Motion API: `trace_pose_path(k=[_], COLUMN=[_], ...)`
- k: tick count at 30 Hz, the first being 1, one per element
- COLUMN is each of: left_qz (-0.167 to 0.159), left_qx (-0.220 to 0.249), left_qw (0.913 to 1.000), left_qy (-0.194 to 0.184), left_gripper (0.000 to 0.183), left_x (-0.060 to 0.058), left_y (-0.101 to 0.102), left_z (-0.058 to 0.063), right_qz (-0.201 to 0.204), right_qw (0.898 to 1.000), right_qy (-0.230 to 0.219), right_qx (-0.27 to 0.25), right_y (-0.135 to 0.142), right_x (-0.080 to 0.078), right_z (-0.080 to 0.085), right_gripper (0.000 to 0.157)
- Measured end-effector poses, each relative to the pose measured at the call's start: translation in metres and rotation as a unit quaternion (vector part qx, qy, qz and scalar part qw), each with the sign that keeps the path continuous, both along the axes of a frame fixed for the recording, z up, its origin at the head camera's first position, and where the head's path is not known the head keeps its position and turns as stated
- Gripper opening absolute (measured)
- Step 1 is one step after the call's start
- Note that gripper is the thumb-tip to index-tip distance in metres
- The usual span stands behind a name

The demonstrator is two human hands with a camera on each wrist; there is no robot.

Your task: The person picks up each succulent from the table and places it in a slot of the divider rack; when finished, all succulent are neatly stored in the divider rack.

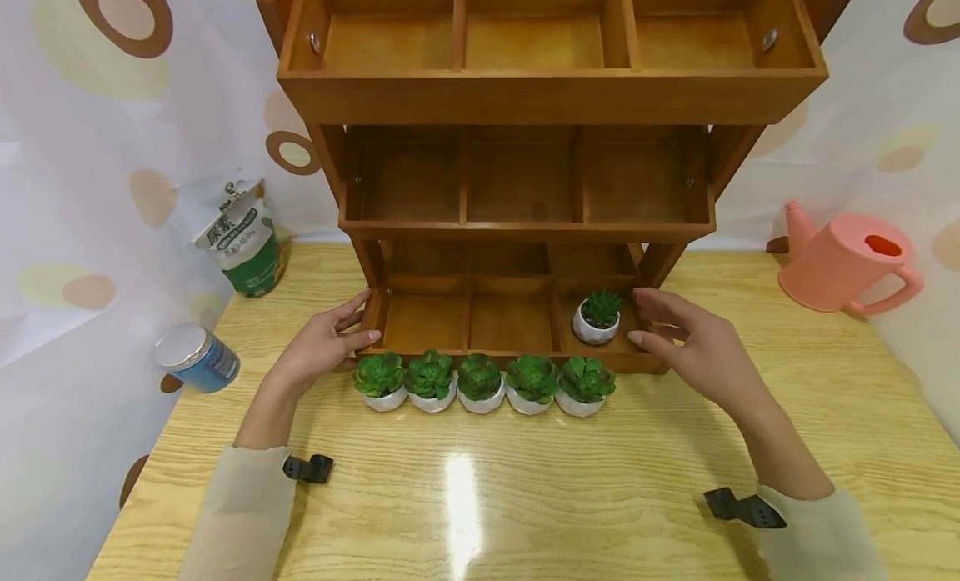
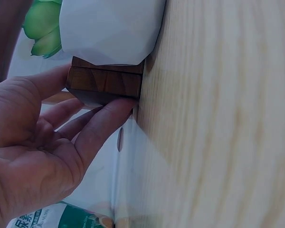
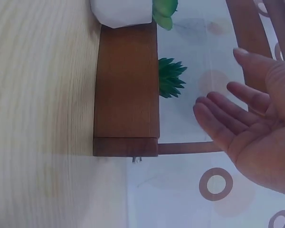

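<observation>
A tiered wooden plant shelf [image 1: 480,364] stands on the table. My left hand [image 1: 330,339] holds the left end of its lowest tray; in the left wrist view, the thumb and fingers [image 2: 109,116] lie against the dark wooden end [image 2: 104,85]. In the tray's right compartment sits a spiky succulent in a white faceted pot [image 1: 597,321]. Just right of that pot is my right hand [image 1: 701,339], fingers spread and holding nothing. In the right wrist view, the spiky leaves [image 3: 171,78] show above the tray front [image 3: 126,85], apart from the right hand's fingertips.
A row of several rosette succulents in white pots [image 1: 480,389] stands along the tray's front. At the left are a blue can [image 1: 198,360] and a green and white bag [image 1: 247,243] with a clip. A pink watering can [image 1: 847,260] stands at the right.
</observation>
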State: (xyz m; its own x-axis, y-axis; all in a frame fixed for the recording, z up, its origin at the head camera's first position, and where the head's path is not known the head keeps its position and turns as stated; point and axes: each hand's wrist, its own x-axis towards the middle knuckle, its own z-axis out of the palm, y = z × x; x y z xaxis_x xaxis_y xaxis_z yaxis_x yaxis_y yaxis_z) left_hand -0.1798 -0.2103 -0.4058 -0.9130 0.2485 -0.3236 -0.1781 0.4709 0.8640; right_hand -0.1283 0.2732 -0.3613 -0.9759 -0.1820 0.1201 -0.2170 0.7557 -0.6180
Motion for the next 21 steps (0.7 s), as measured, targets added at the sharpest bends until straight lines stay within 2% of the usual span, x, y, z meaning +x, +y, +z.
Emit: trace_pose_path(k=[6,13,21], left_qz=[0.003,0.002,0.004], left_qx=[-0.003,-0.003,-0.002], left_qw=[1.0000,1.0000,1.0000], left_qy=[-0.004,-0.005,-0.006], left_gripper=[0.075,0.075,0.076], left_x=[0.000,0.000,0.000], left_y=[0.001,0.002,0.001], left_z=[0.000,0.000,0.000], right_qz=[0.007,0.017,0.031], right_qw=[1.000,0.999,0.994], right_qy=[-0.022,-0.042,-0.092], right_qx=[-0.012,-0.028,-0.050], right_y=[0.004,0.004,0.006], right_x=[0.010,0.019,0.030], right_z=[-0.001,-0.009,-0.018], right_gripper=[0.064,0.061,0.059])
